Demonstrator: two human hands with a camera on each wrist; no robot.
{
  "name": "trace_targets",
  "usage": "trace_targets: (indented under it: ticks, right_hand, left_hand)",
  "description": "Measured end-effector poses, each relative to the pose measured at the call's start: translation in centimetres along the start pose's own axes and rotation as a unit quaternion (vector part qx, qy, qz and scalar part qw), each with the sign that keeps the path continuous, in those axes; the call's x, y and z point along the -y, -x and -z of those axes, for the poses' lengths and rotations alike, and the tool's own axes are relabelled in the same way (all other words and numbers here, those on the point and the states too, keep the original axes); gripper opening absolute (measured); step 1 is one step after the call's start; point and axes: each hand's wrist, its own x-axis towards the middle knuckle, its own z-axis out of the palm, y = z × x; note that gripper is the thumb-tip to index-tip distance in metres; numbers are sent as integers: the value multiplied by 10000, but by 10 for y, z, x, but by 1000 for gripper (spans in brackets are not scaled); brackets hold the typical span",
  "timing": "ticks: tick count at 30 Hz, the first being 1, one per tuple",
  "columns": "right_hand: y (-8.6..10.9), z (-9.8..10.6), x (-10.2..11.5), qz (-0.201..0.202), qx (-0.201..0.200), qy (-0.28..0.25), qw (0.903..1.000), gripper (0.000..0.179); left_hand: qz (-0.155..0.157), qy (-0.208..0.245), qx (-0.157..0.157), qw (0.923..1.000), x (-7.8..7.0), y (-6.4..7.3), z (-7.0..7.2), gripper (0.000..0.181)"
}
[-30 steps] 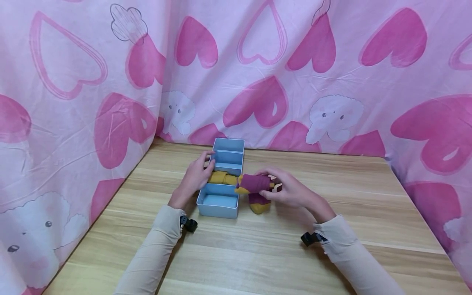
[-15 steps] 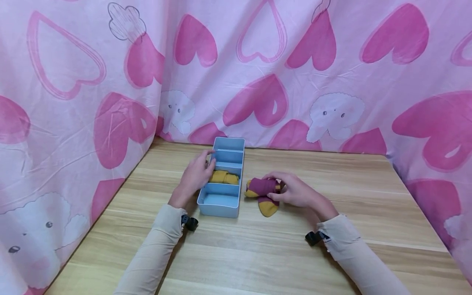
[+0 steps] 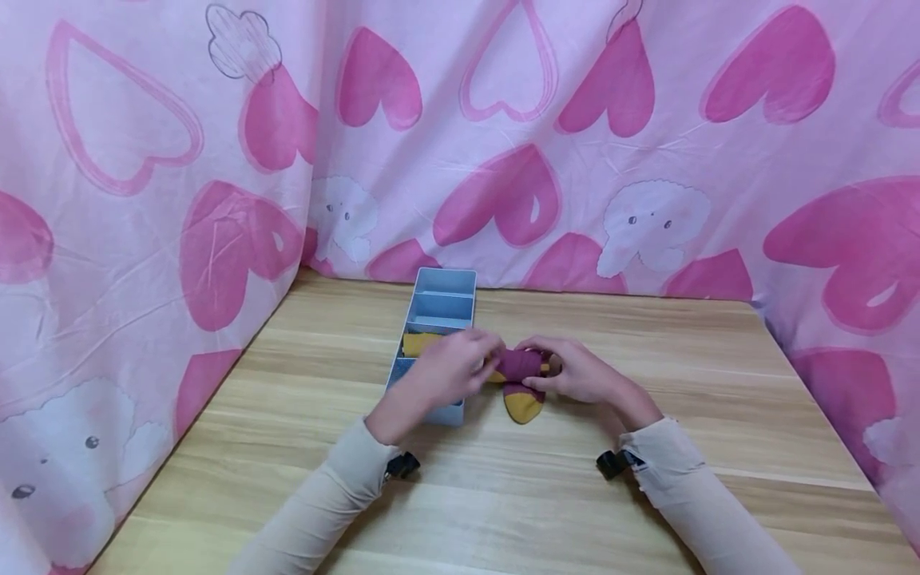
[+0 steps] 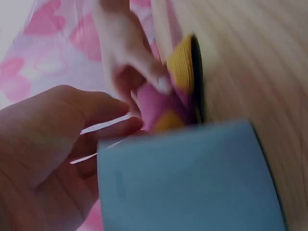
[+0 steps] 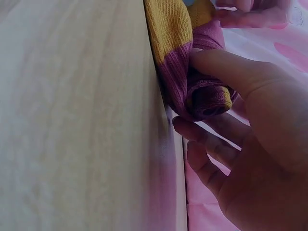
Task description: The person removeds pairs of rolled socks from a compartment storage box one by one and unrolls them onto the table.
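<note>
- The left hand [image 3: 440, 375] has left the far-left rim of the blue divider box [image 3: 438, 307], where it rested a second ago, and crossed over the box to the rolled sock [image 3: 519, 365].
- Its fingers now meet the left end of that maroon-and-mustard roll; in the left wrist view the fingertips [image 4: 126, 126] lie against the pink fabric just above the box wall, though motion blur there means I cannot tell whether they pinch it or only touch it.
- The right hand [image 3: 578, 375] has stayed on the sock: thumb on top and fingers curled beneath, clamped round the roll's right end (the right wrist view shows the thumb [image 5: 226, 67] pressing into the knit).
- The sock itself has come down from its raised position over the box edge a second ago; it sits on the wooden table [image 3: 546, 495] just right of the box, its mustard toe [image 3: 522, 403] splayed flat toward the person.
- A mustard sock [image 3: 420, 343] lies in the box's middle compartment, partly hidden by the left hand.
- Judging by this, the work has gone from a one-handed carry to both hands on the roll, beside the box and not in it.
</note>
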Motion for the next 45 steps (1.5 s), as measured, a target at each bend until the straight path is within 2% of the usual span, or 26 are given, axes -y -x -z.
trace_targets:
  ticks: [3,6,11,16,20,24,27,31,36,38,42,45]
  right_hand:
    - [2,-1,-2,-18,-73,23,10000,51]
    - [4,0,-4,-139,-165,26,9998,48]
    - [4,2,-1,-356,-267,-44,9990,40]
    - [1,4,3,-441,-438,-111,9980,45]
    - [1,5,3,-326,-610,-149,9975,54]
    - [-1,5,0,-70,-735,-69,9972,41]
    - [-1,5,-1,-30,-784,52,9969,30]
    - [-3,5,1,-43,-881,232,9958,29]
    - [-5,6,3,-71,-1124,404,9928,37]
    - [-5,6,3,-72,-1220,389,9917,34]
    - [-5,5,2,15,-1257,378,9913,24]
    - [-5,5,0,87,-1152,443,9923,24]
  left_hand:
    - [-267,-166,636,9975,-23,-3,-11,12]
    - [-496,-430,1054,9923,-38,-4,-25,17]
    - [-379,-875,1462,9847,-48,1,-40,31]
    - [-184,-1136,1492,9821,-50,3,-44,34]
    - [-152,-1113,1504,9822,-51,2,-44,31]
    - [-202,-1182,1503,9813,-53,2,-43,28]
    - [-251,-1399,1540,9778,-57,3,-44,31]
    - [-261,-1558,1553,9752,-61,4,-46,33]
    - [-298,-1443,1205,9817,-62,6,-48,25]
    - [-350,-1371,1078,9841,-61,7,-49,22]
    - [-396,-1302,996,9857,-60,8,-51,20]
    - [-413,-1317,950,9859,-60,8,-51,19]
